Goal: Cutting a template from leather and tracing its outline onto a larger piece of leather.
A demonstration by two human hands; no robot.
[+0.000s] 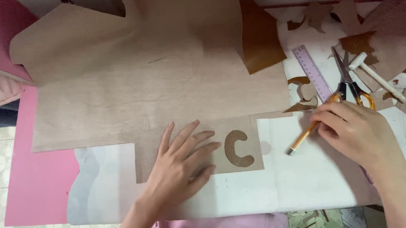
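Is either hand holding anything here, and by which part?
The right hand holds a yellow pencil by its upper shaft, tip down. The left hand holds nothing; it lies flat on the tan sheet.

No packages, labels, signs or screens in view

Soft, even indoor light — faint shadows, pinkish cast, slight blur toward the frame edges.
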